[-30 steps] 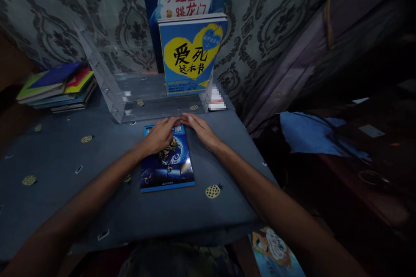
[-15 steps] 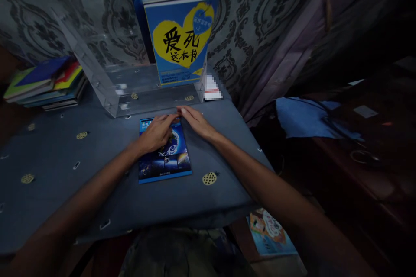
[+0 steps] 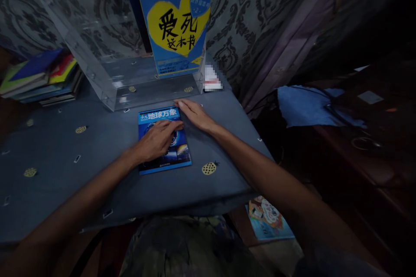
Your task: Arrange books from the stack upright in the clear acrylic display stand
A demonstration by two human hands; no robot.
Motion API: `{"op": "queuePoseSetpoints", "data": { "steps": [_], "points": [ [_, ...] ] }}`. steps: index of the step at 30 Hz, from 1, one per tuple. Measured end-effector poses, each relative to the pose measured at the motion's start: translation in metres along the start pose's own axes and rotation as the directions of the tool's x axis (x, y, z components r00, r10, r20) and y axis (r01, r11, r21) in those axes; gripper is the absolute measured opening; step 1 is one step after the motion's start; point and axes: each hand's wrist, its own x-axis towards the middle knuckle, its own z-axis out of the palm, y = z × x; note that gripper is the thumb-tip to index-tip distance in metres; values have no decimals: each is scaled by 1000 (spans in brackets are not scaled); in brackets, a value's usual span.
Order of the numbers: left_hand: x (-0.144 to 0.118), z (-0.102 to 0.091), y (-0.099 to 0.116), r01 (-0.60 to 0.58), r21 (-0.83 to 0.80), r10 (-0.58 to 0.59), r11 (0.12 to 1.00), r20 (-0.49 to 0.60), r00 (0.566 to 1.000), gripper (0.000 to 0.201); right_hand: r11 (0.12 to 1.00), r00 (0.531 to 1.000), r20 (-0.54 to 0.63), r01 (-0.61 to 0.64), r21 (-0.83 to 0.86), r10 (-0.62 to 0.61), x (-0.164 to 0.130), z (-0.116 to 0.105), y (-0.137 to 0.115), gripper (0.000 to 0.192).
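Note:
A dark blue book [image 3: 159, 115] with an earth picture lies flat on the blue-grey tablecloth [image 3: 81, 169]. My left hand [image 3: 157, 138] rests palm down on the middle of its cover, fingers spread. My right hand [image 3: 194, 114] lies flat at the book's upper right corner, fingertips touching its edge. Just behind the book stands a clear acrylic book stand [image 3: 107, 73]. At the right end of the stand a blue book with a yellow heart [image 3: 177, 21] stands upright, with another book behind it.
A stack of colourful books [image 3: 39, 78] lies at the table's back left. A patterned curtain hangs behind the table. A picture book [image 3: 268, 220] lies on the floor at the right, near a blue cloth [image 3: 305, 106] on dark furniture.
My left hand has slid down from the book's top edge to the middle of the cover, uncovering the title. My right hand has stayed at the top right corner. The camera tilted down.

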Motion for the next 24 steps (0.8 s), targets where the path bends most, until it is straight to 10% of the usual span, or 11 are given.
{"op": "queuePoseSetpoints", "data": {
  "steps": [24],
  "points": [
    [-39,-2,60,-92,-35,96,995,166,981,42,987,998,3,67,-148,-67,-1,0,-1,60]
  ]
}}
